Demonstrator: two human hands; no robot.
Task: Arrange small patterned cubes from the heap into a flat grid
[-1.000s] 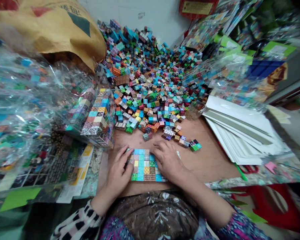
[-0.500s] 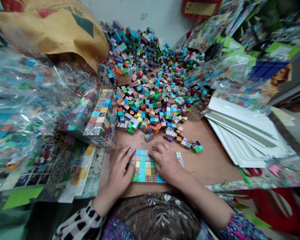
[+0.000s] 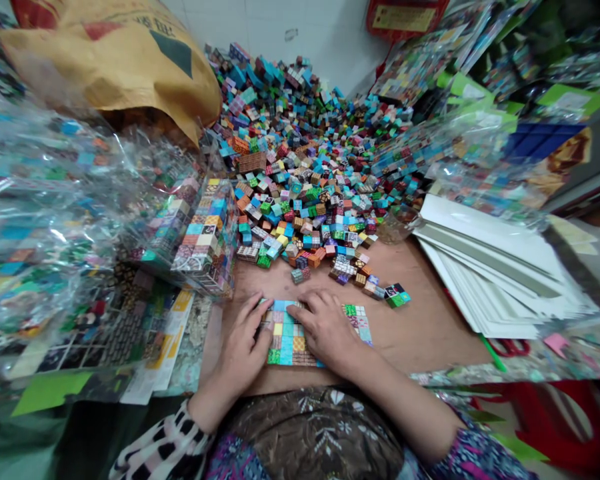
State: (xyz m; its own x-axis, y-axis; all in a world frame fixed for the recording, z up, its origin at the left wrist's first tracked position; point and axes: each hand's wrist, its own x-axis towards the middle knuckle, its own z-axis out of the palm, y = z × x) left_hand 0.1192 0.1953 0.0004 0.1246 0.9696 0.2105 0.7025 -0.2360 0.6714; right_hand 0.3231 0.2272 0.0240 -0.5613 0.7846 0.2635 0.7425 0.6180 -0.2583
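A flat block of small patterned cubes (image 3: 287, 339) lies on the wooden table (image 3: 420, 327) right in front of me. My left hand (image 3: 243, 350) rests against its left side with fingers stretched along the edge. My right hand (image 3: 325, 330) lies flat on top of the block, fingers spread and pointing left, covering its middle. The block's right end (image 3: 359, 320) shows past my right wrist. Behind the block lie loose cubes (image 3: 347, 270), then a big heap of coloured cubes (image 3: 300, 153).
Clear plastic bags of packed cubes (image 3: 60, 227) crowd the left side, under a yellow sack (image 3: 115, 60). A stack of white cardboard sheets (image 3: 495, 267) lies at the right. More bagged sets (image 3: 460, 153) stand at the back right. Printed sheets (image 3: 150, 347) lie at the left front.
My right hand has slid left across the top of the cube block, uncovering its right end. My left hand has stayed against the left side.
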